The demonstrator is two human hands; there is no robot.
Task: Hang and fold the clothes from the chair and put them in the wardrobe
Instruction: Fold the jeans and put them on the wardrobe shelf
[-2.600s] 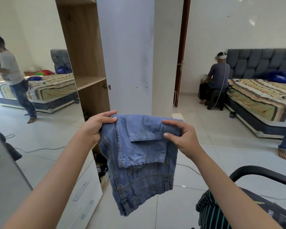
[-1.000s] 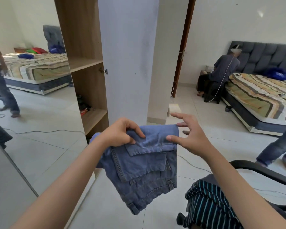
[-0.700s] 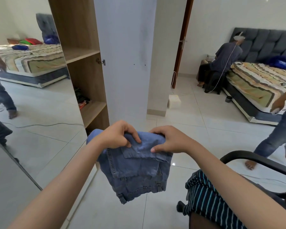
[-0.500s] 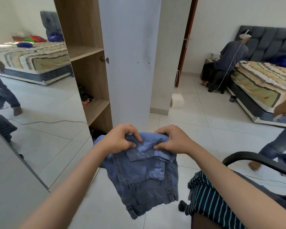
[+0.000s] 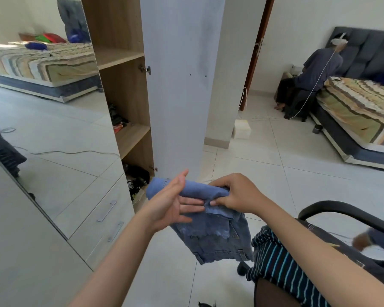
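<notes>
While the right hand (image 5: 235,193) pinched the top fold of the jeans (image 5: 211,227) at lower centre of the frame, the left hand (image 5: 171,200) lay flat against them, fingers straight and gripping nothing. The jeans hung folded in the air between the open wardrobe (image 5: 124,89) at upper left and the chair (image 5: 341,213) at lower right, where a striped garment (image 5: 282,269) lay.

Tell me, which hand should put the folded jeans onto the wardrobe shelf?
Probably the left hand. It is open with flat fingers against the jeans, on the side nearer the wardrobe shelf. The right hand pinches the fold, on the chair side.
</notes>
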